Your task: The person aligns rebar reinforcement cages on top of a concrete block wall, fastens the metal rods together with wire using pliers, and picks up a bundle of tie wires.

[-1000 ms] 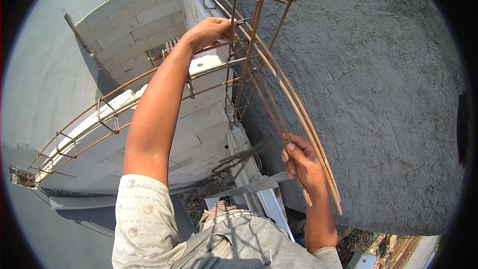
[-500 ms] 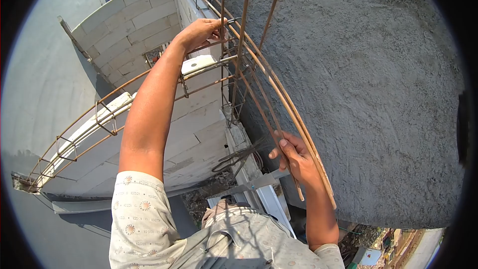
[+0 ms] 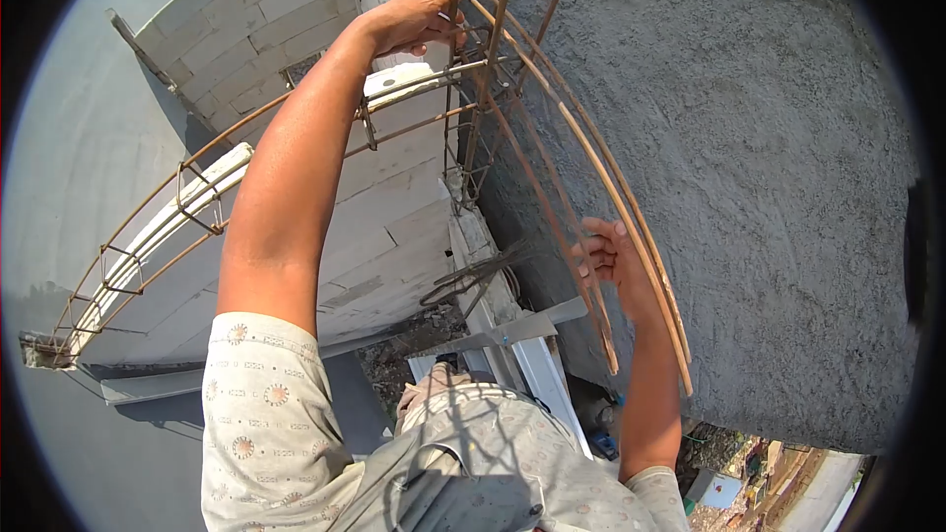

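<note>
Rust-brown rebar rods (image 3: 601, 172) curve down from a corner of the steel frame, their free ends hanging near my right arm. My left hand (image 3: 419, 22) is closed at the upright rebar (image 3: 455, 15), its fingertips by a small dark wire or stirrup end; the exact grip is partly hidden. Between the two pairs of free rods is my right hand (image 3: 619, 261), its fingers spread and reaching over to the inner pair (image 3: 581, 271), not closed round them. Those inner rods look blurred. Bent stirrups (image 3: 202, 199) ring the horizontal rebar cage on the left.
A white block wall (image 3: 384, 227) stands under the cage, and a second block wall (image 3: 261, 10) rises behind it. Rough grey plaster (image 3: 769, 187) fills the right side. Below lie a metal channel (image 3: 547, 384), a plank (image 3: 493, 335) and dark bent wire (image 3: 478, 271).
My right hand has loosened from the inner rods, and its fingers have spread. The whole view has shifted, with the frame corner now higher. My left hand stays at the same joint.
</note>
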